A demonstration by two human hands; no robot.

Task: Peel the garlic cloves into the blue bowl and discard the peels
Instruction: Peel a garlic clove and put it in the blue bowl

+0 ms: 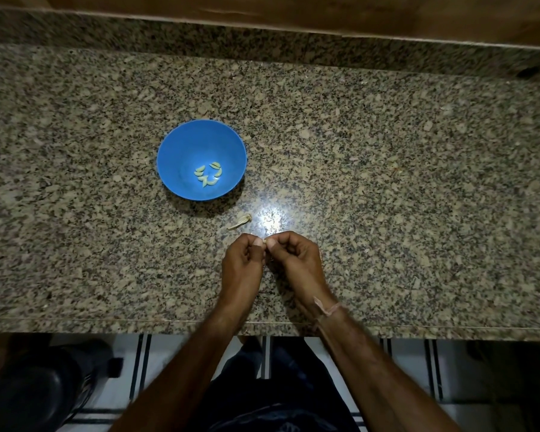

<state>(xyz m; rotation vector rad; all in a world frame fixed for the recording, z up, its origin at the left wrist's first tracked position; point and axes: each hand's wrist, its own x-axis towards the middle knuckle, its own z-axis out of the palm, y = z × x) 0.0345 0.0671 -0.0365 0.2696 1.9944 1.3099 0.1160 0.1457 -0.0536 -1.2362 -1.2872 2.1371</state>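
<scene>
Garlic clove (264,241): pale sliver, mostly hidden, was pinched between both thumbs over the granite counter (387,182).
Left hand (242,263): fingers curled, thumb tip pressed on the clove.
Right hand (296,260): fingers curled, thumb tip gripped the clove's other side.
Blue bowl (172,141): stood upright, beyond and left of the hands; held peeled cloves (208,176), pale yellow-green, clustered at the bottom.
Peel (240,221): dry tan strip lay between bowl and hands.
</scene>
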